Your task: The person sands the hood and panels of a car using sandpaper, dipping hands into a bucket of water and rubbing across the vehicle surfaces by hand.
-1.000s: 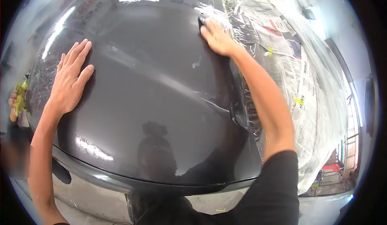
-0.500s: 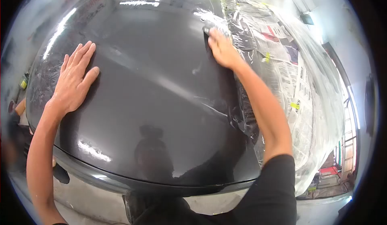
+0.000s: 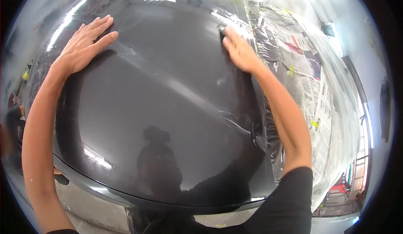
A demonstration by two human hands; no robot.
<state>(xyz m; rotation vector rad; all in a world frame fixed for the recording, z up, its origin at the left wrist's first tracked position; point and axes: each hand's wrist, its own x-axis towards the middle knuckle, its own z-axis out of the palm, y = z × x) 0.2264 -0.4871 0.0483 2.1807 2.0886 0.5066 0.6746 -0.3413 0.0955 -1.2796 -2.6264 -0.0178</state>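
Observation:
A glossy dark grey car hood (image 3: 168,83) fills the middle of the head view, with light reflections and a person's shadowy reflection in it. Flat on its left side lies my left hand (image 3: 86,43), fingers stretched out and holding nothing. Toward the hood's far right, my right hand (image 3: 241,51) presses a small dark pad (image 3: 222,33) against the surface. The pad's edge sticks out past the fingertips; most of it is hidden under the blurred hand. Close to the right hand runs the edge of the masking cover (image 3: 268,45).
Newspaper (image 3: 308,83) under clear plastic sheeting (image 3: 342,108) covers the car on the right, held by yellow tape (image 3: 315,124). At the far left edge, part of another person (image 3: 17,112) shows. The hood's near edge (image 3: 138,200) curves in front of my body.
My left hand has slid forward along the hood and slightly right. The right hand with the pad sits slightly further right and lower in view; the whole view has shifted somewhat too.

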